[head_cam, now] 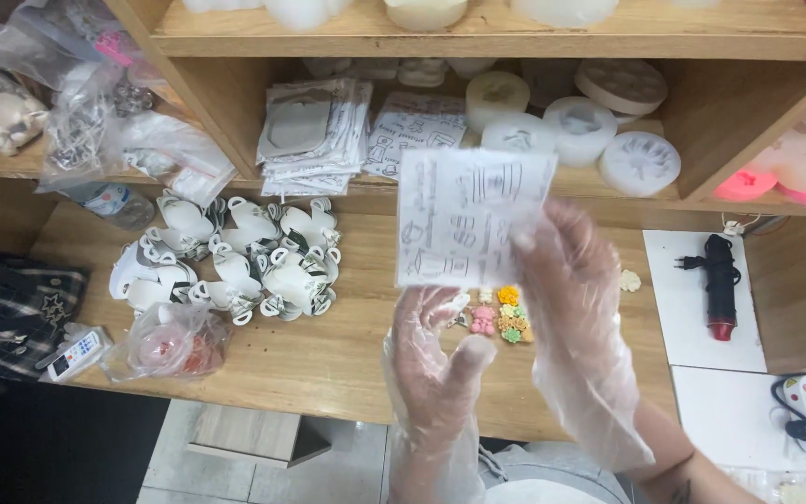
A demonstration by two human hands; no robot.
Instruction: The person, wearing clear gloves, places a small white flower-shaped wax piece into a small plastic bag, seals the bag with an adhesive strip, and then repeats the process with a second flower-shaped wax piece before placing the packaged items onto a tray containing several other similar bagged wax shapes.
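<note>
Both my hands wear loose clear plastic gloves. My right hand point(571, 280) pinches the right edge of a small printed clear packet point(464, 219) and holds it up flat above the wooden counter. My left hand point(436, 359) is just below the packet's lower edge, palm up with fingers apart, touching or nearly touching it. Small coloured charms point(506, 317), pink, yellow and green, lie on the counter point(328, 355) behind my hands.
A heap of white cup-shaped pieces point(235, 266) lies left of centre. Stacks of printed packets point(314, 135) and round white moulds point(580, 126) fill the shelf. A bagged red item point(170, 345) and remote point(76, 353) sit left; a black tool point(720, 280) right.
</note>
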